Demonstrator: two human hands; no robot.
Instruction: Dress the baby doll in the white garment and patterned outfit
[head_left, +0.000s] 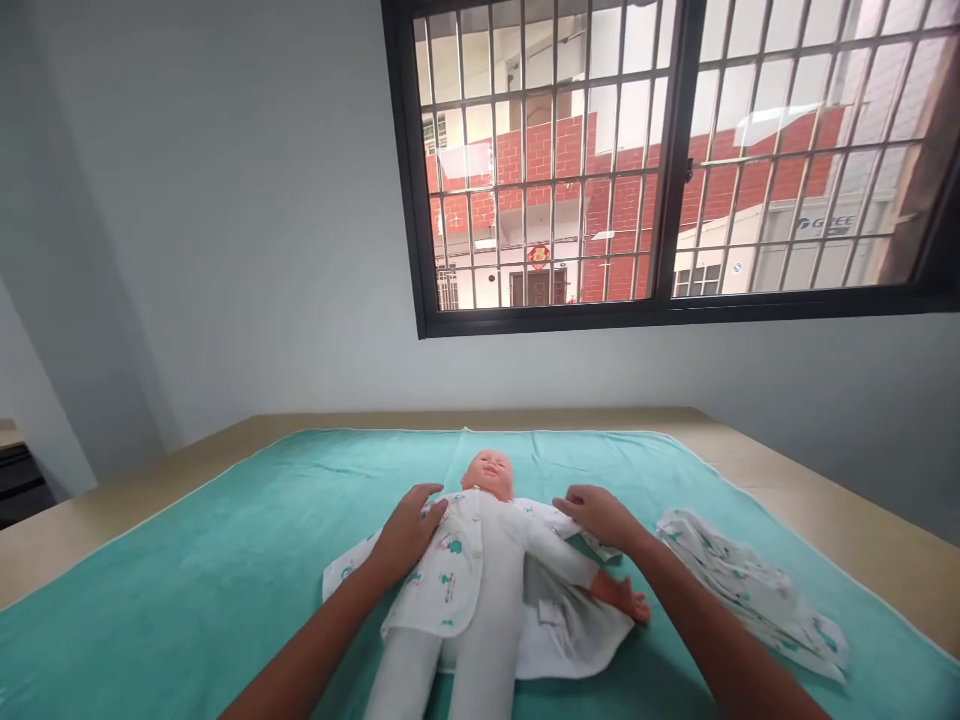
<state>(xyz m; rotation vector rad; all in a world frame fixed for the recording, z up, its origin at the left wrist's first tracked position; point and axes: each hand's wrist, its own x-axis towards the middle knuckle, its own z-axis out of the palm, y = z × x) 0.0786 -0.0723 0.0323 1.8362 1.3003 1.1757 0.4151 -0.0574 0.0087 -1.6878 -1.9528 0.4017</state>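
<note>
On the green mat (225, 560), doll (480, 560) between left hand (409, 530), right hand (600, 515).

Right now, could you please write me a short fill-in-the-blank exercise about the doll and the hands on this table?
1. The baby doll lies face up on a ____ towel.
2. The left hand rests flat on the doll's printed ____.
3. A crumpled printed cloth lies to the ____ of the right hand.

Missing words: green; jacket; right
</note>
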